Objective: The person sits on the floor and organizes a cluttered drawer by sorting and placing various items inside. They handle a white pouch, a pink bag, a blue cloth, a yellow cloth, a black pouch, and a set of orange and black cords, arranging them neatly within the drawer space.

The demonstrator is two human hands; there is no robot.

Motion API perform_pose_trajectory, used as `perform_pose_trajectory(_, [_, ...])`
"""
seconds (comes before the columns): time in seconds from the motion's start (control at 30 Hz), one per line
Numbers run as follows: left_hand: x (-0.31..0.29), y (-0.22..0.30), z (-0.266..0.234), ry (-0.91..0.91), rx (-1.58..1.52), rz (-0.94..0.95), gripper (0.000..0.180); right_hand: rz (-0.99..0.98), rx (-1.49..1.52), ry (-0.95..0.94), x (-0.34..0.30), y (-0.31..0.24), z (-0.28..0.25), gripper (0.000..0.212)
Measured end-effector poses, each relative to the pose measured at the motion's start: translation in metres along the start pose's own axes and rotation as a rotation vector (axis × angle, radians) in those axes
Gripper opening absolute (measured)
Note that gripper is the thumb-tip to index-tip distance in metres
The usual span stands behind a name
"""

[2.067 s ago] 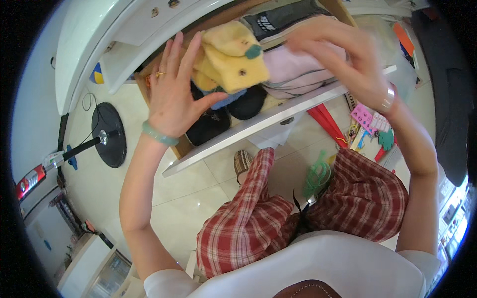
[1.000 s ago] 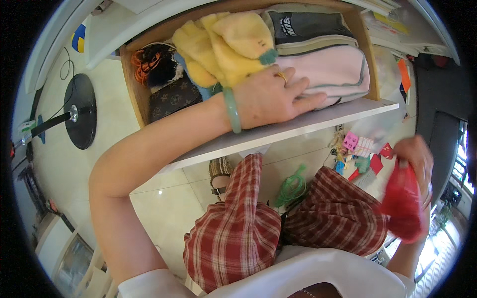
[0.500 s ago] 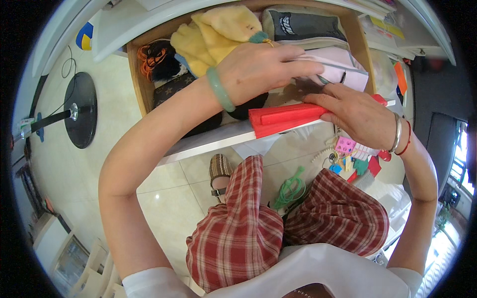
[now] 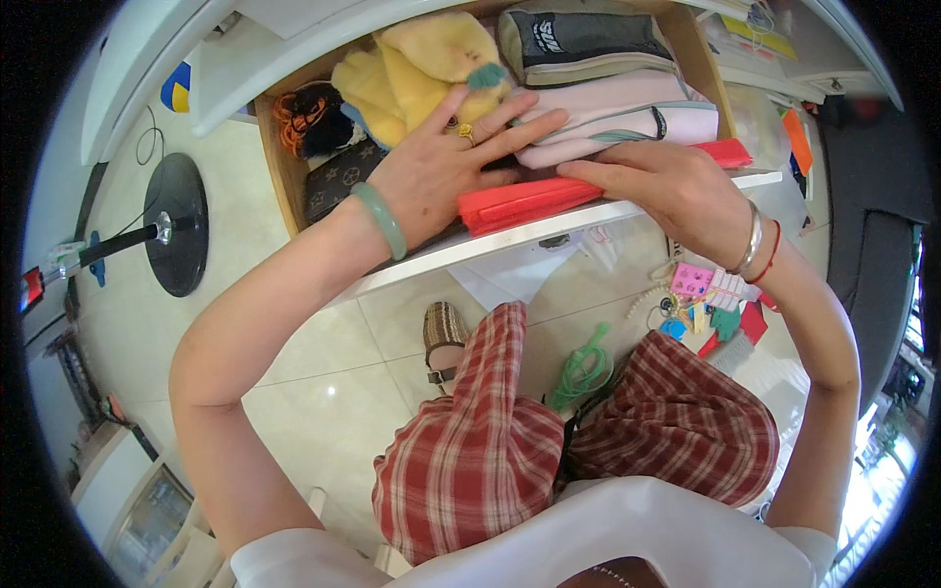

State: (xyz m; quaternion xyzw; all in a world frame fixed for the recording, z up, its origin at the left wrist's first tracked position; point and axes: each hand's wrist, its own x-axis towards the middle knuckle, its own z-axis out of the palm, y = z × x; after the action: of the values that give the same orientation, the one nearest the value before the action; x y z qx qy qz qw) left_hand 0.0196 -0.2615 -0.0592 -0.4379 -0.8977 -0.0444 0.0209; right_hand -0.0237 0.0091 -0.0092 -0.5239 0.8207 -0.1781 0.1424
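Note:
An open drawer (image 4: 274,181) is before me. My left hand (image 4: 431,162), with a green bangle, lies inside with its fingers spread; fingertips rest by the yellow plush item (image 4: 402,83) and against the pale pink pouch (image 4: 608,113). It holds nothing. Along the drawer's white front lies a long, folded red bundle (image 4: 520,204); its exact kind is unclear. My right hand (image 4: 686,191) is closed over the middle of this bundle, some fingertips hidden between it and the pouch. Behind the pouch sits a grey zip case (image 4: 588,44).
Orange and black cords (image 4: 306,118) and a dark patterned pouch (image 4: 338,181) fill the drawer's left side. Below, on the floor, are a green coiled cord (image 4: 586,370) and small colourful trinkets (image 4: 701,304). A black round stand base (image 4: 181,225) stands at left.
My left hand has drawn back leftward off the pink pouch, which now lies flatter and further back. The red bundle has shifted left and lower into the drawer, with my right hand over it.

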Motion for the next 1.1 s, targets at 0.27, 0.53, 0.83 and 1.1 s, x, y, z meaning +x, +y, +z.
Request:
perform_pose_trajectory(0.27, [-0.005,0.001,0.004,0.012,0.160,-0.080,0.034,0.023,0.437,-0.310,0.011,0.020,0.005,0.046])
perform_pose_trajectory(0.53, [-0.008,0.001,-0.007,-0.027,0.000,-0.117,0.036,0.000,0.208,-0.207,0.008,0.001,0.006,0.045])
perform_pose_trajectory(0.83, [0.002,0.008,-0.020,-0.052,-0.046,-0.118,0.040,0.275,0.038,-0.111,-0.050,0.010,-0.019,0.037])
perform_pose_trajectory(1.1, [0.049,0.029,-0.046,0.172,-0.256,-0.134,0.036,0.124,0.305,0.098,-0.047,0.008,-0.001,0.031])
